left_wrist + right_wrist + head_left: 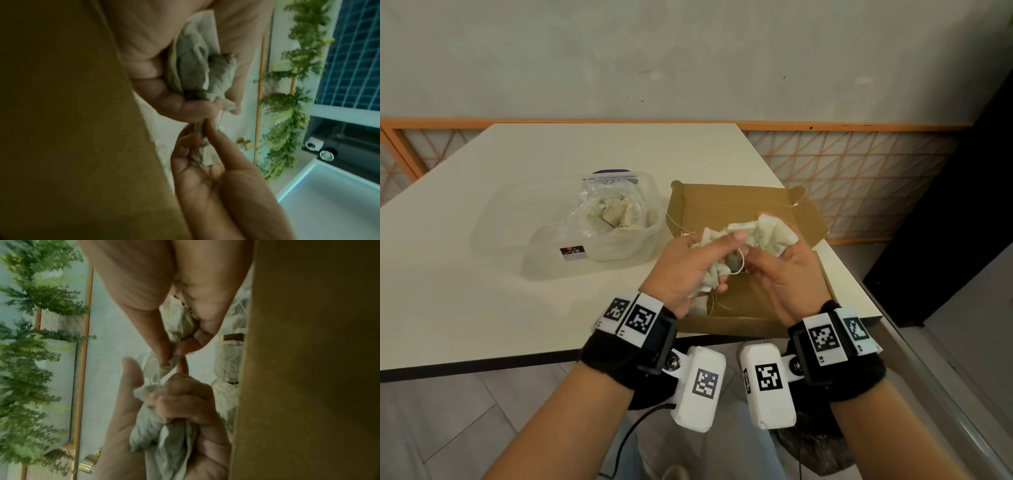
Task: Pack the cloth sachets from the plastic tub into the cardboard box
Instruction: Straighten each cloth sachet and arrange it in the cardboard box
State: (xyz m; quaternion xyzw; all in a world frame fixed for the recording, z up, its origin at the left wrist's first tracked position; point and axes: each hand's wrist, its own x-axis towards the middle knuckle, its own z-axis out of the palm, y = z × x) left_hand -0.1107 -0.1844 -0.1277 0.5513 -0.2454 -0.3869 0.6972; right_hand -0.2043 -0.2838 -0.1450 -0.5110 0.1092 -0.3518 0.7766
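Observation:
Both hands hang over the open cardboard box (726,205) with pale cloth sachets (760,231) bunched between them. My right hand (787,274) grips the larger crumpled bunch (162,428), fingers curled round it. My left hand (690,260) holds a smaller clump (714,277) and pinches one sachet (197,154) between thumb and fingers, right against the right hand's bunch (197,68). Loose threads dangle from the sachets. The clear plastic tub (619,246) stands left of the box, with more sachets (616,214) inside a clear bag.
The tub's clear lid (517,212) lies under and left of the tub on the white table (465,291). The box sits at the table's near right corner, its flap (811,219) open to the right. A wall and wooden lattice panel (859,171) run behind.

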